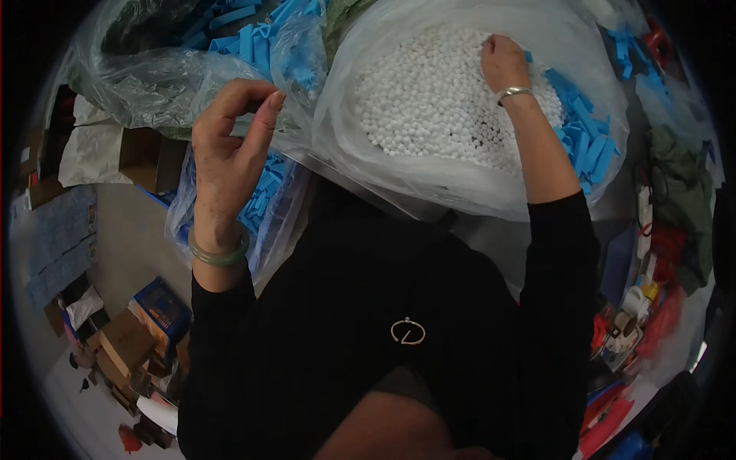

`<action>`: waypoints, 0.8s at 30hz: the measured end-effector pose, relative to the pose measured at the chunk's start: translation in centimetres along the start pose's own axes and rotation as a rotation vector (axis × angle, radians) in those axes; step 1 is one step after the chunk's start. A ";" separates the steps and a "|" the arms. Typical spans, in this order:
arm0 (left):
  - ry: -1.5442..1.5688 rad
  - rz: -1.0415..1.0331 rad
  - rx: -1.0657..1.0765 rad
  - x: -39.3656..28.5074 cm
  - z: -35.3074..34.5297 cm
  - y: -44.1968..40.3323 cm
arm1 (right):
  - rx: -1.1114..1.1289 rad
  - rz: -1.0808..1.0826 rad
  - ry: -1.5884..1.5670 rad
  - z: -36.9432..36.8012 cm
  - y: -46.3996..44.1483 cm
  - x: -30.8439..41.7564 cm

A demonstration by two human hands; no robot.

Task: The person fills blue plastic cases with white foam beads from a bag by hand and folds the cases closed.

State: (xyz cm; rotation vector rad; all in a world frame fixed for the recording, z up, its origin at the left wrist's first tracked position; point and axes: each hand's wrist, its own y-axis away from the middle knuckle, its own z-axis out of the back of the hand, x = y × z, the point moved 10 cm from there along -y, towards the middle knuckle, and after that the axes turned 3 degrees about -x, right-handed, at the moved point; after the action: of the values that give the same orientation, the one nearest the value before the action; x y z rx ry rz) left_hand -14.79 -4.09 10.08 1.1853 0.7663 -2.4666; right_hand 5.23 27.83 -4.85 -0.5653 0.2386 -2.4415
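Note:
My left hand [230, 149], with a green bangle on its wrist, is raised in front of a clear plastic bag. Its thumb and index finger are pinched together, and whatever is between them is too small to make out. My right hand [506, 65], wearing a silver bangle, rests over a heap of small white balls [429, 92] in a large translucent bag [345, 138]. Those fingers are curled, and what they hold is hidden. Blue plastic pieces [590, 149] lie along the right side of the same bag, and a bit of blue shows beside my right hand.
More blue pieces [257, 46] fill a clear bag at the upper left. Another bag of blue pieces [264, 192] hangs low on my left. Cardboard boxes [126, 337] and a blue crate [162, 307] stand on the floor at left. Assorted items [629, 314] crowd the right side.

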 end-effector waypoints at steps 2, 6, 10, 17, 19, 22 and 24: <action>-0.015 -0.054 0.002 -0.4 -0.2 -0.2 | 0.018 0.009 -0.140 -1.2 -0.3 2.8; 0.038 -0.106 0.005 -1.6 -1.1 -1.2 | 0.474 -0.063 -0.511 -3.6 1.4 6.0; 0.035 -0.277 0.053 -4.3 -3.4 -1.7 | 0.775 -0.235 -1.211 -1.2 3.5 7.5; 0.186 -0.353 0.068 -6.7 -11.9 -1.6 | 0.941 -0.196 -1.404 5.4 6.5 9.2; 0.198 -0.368 0.115 -6.1 -15.0 -1.8 | 0.862 -0.237 -1.400 6.5 7.0 9.0; 0.263 -0.326 0.288 -5.2 -18.3 -2.0 | 0.590 -0.046 -1.165 8.7 6.8 9.2; 0.315 -0.274 0.422 -5.2 -19.9 -1.7 | 0.477 -0.016 -1.004 10.5 7.1 9.1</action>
State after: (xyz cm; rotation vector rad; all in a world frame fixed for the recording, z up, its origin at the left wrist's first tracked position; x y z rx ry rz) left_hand 0.15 9.00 4.44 1.7559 0.5222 -2.7958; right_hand 7.17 16.27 5.53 -1.4351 -0.7278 -1.8302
